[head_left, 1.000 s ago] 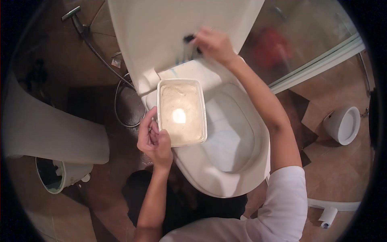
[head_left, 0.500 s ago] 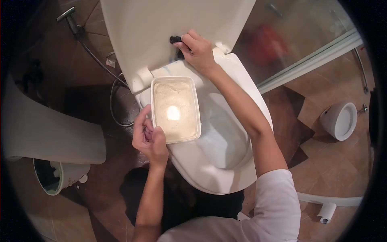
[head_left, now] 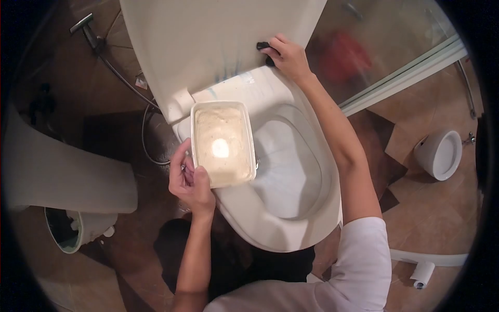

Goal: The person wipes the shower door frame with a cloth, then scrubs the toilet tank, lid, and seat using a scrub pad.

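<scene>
A rectangular plastic tub (head_left: 220,182) with a pale rim is gripped at its lower left edge by my left hand (head_left: 191,182), over the left side of the toilet bowl (head_left: 280,231). Light cream contents and a bright reflection show inside it. My right hand (head_left: 292,60) pinches a small black object (head_left: 263,46) close to the lower right of the raised toilet lid (head_left: 218,31). Fingers cover most of that object, so its kind is unclear. Blue streaks (head_left: 231,67) mark the lid's lower part and the seat's back.
At left are a hand sprayer (head_left: 93,39) with its hose, a grey-white pedestal (head_left: 78,171) and a bin (head_left: 78,229). A glass panel's rail (head_left: 405,78), a white bowl-shaped fixture (head_left: 439,156) and a white roll (head_left: 423,273) lie to the right.
My right hand has moved right across the bottom of the lid with the black object, uncovering more blue streaks. The tub in my left hand has shifted slightly left.
</scene>
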Action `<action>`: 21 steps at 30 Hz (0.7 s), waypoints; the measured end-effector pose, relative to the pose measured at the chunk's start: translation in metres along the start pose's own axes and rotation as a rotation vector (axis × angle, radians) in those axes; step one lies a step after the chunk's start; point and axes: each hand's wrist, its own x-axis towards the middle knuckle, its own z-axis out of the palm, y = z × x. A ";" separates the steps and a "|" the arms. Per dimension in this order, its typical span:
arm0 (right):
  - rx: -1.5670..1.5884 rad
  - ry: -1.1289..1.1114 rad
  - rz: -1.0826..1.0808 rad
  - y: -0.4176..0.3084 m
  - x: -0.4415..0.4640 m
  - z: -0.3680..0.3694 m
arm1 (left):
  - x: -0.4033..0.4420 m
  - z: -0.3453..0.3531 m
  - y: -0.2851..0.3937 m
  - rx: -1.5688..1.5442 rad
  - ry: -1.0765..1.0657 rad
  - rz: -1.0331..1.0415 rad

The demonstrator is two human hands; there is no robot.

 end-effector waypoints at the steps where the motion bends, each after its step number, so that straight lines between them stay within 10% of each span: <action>1: -0.052 0.013 -0.093 -0.006 0.003 0.001 | -0.001 0.000 0.001 0.013 -0.001 -0.013; 4: 0.051 0.020 -0.492 -0.060 0.026 0.033 | -0.001 -0.001 0.003 0.051 -0.012 -0.025; 21: -0.160 -0.308 -0.489 -0.044 0.026 0.018 | -0.001 -0.002 0.004 -0.053 -0.001 -0.050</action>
